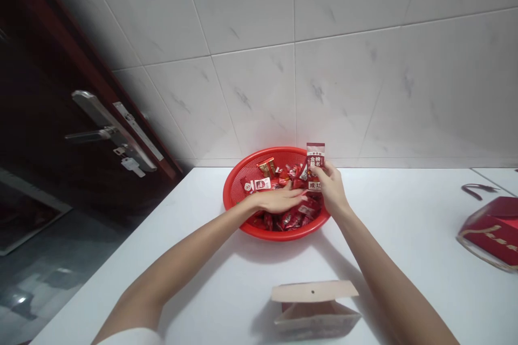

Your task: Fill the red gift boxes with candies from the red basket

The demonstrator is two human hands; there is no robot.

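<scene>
Nearest us, on this side of the red basket [279, 236], a paper box [315, 325] gapes open, while above the basket's right edge the person's right hand [334, 186] pinches a packet [315, 159] upright and the left hand [279, 202] lies flat, palm down, on the sweets [292, 221] inside. A light pinch should save it from creasing, I'd judge. The packet looks flat and oblong, dark red with pale lettering and a striped top.

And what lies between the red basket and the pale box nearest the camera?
Only a stretch of white tabletop, partly in shadow, lies between the red basket and the pale box, as the head view shows.
</scene>
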